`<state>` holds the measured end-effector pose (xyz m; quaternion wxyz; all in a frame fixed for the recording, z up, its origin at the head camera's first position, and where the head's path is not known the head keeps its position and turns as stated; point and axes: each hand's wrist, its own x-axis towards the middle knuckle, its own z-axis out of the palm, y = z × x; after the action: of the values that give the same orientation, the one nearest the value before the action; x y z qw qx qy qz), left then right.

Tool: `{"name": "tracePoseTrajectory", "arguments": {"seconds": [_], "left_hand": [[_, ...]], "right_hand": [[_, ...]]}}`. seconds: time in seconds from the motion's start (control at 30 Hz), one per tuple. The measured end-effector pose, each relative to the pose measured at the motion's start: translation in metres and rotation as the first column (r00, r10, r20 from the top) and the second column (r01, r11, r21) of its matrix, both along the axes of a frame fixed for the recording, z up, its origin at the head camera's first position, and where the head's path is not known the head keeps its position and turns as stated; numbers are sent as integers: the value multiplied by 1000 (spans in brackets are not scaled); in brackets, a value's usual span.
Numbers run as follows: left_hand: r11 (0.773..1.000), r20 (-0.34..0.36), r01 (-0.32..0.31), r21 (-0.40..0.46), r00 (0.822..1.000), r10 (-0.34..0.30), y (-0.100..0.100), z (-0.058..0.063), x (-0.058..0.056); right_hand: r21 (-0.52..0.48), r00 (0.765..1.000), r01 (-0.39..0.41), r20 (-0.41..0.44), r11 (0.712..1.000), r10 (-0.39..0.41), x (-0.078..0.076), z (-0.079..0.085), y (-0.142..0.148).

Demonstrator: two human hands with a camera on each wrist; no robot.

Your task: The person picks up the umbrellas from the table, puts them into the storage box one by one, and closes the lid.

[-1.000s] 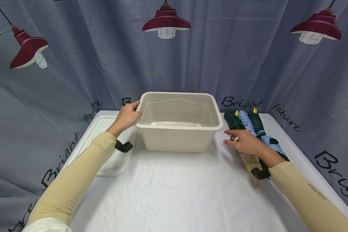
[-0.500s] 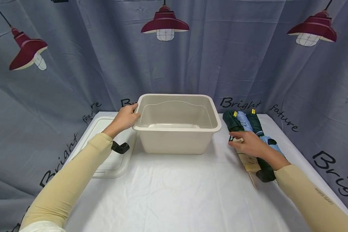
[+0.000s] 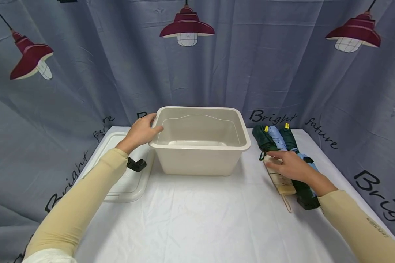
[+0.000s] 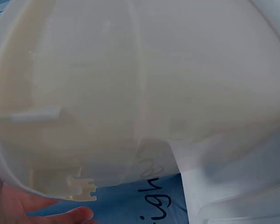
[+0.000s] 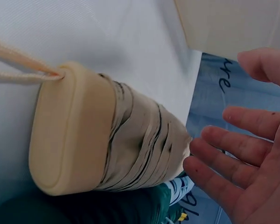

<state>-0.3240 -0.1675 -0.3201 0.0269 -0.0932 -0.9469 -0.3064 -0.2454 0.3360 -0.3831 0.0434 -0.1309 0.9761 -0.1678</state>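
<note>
counts: one off-white bin point(image 3: 197, 160), standing upright; one pale lid point(image 3: 126, 184), flat on the worktop point(image 3: 210, 223); three printed red lamps point(image 3: 187, 29) on the grey-blue curtain point(image 3: 230, 76). folded umbrellas: i count one beige umbrella point(image 3: 281, 180) for certain. at the far end of the bundle i log two dark green umbrellas point(image 3: 262, 138) with a light blue umbrella point(image 3: 278, 138) between them, and two yellow tags. more dark green and light blue cloth lies nearer; the right hand and forearm cover part of it, so i give no total.

edges and room: bin sits close to the far edge of the worktop, lid just beside it on the left. i read a strip of white cloth between bin and umbrellas, and a broad stretch of it in front of the bin.

grips: left grip point(image 3: 140, 132) is at the bin's left rim, thumb over the inside, fingers outside, spread rather than clenched. right grip point(image 5: 252, 154) is spread too, all fingers apart, at the far end of the beige umbrella. its handle and cord loop point toward the wearer; whether a fingertip touches the cloth i cannot tell.
</note>
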Motion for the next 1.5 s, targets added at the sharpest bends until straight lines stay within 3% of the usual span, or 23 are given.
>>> {"name": "tracePoseTrajectory", "arguments": {"seconds": [0.27,0.6,1.2,1.5], "left_hand": [[997,20,-5,-78,1000,6,-1,-3,-3],[997,47,-45,-69,998,49,3,-5,-1],[990,147,7,-143,989,14,8,-4,-4],[990,141,-14,-140,989,34,7,-5,-3]], "right_hand": [[8,999,2,-42,1000,-2,-1,-5,8],[41,998,21,-53,999,-19,-5,-11,18],[95,998,35,-61,995,-30,-6,-19,17],[88,998,43,-42,995,-39,-13,-18,17]]}}
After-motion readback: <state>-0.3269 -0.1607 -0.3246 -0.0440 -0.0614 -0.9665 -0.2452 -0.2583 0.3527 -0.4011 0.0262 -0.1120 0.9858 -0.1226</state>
